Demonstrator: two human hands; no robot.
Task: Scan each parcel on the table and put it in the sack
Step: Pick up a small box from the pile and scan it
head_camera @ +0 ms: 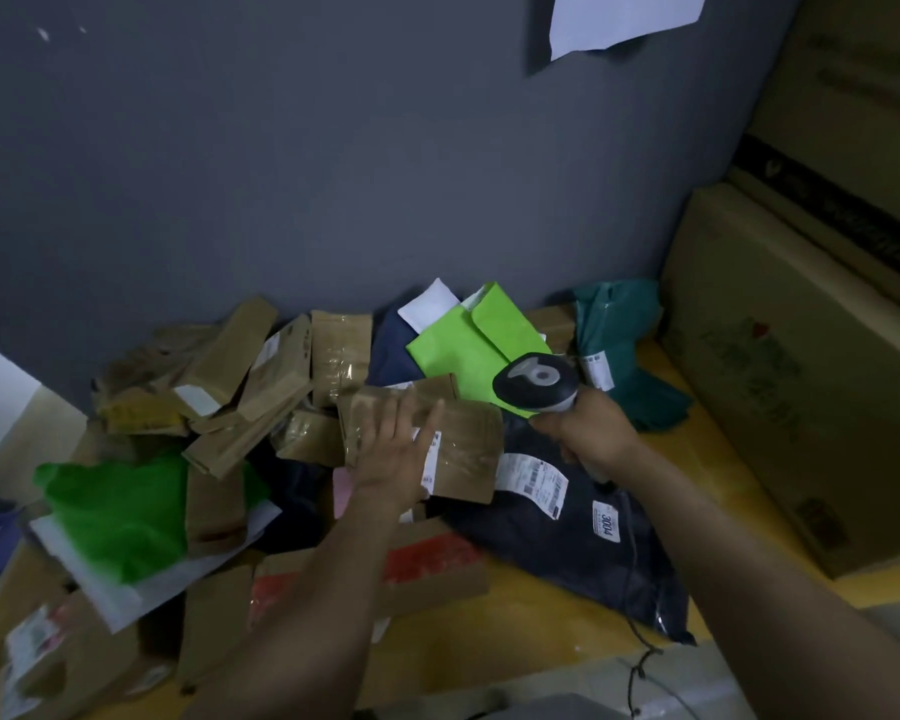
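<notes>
Farthest left on my feed, a bright green bag (pixel 120 511) lies on a white bag (pixel 100 584) near the edge of the yellow table (pixel 541 631), with a brown envelope (pixel 214 501) laid across both. Behind them a heap of envelopes (pixel 230 376) leans against the grey wall (pixel 281 174).

Toward the middle, the left hand (pixel 401 454) rests on a brown parcel (pixel 468 449) wrapped in clear tape. Its fingers are straight and spread, pressing flat on the top, and the forefinger reaches the parcel's white label (pixel 430 462). That parcel sits on top of the pile, over a dark bag (pixel 567 543) and a box with red print (pixel 427 563). Just behind it I see a lime envelope (pixel 468 350) with its flap shut.

To the right of the parcel, the right hand (pixel 593 433) is wrapped round the handle of a scanner (pixel 536 381). The scanner's dark head hangs over the lime envelope's lower corner, just beside the parcel. I cannot tell whether the trigger is pressed. A thin cord (pixel 640 662) trails over the table's near edge.

Further right a teal bag (pixel 619 345) lies by the wall, and big cardboard boxes (pixel 801 381) stand at the table's far right.
</notes>
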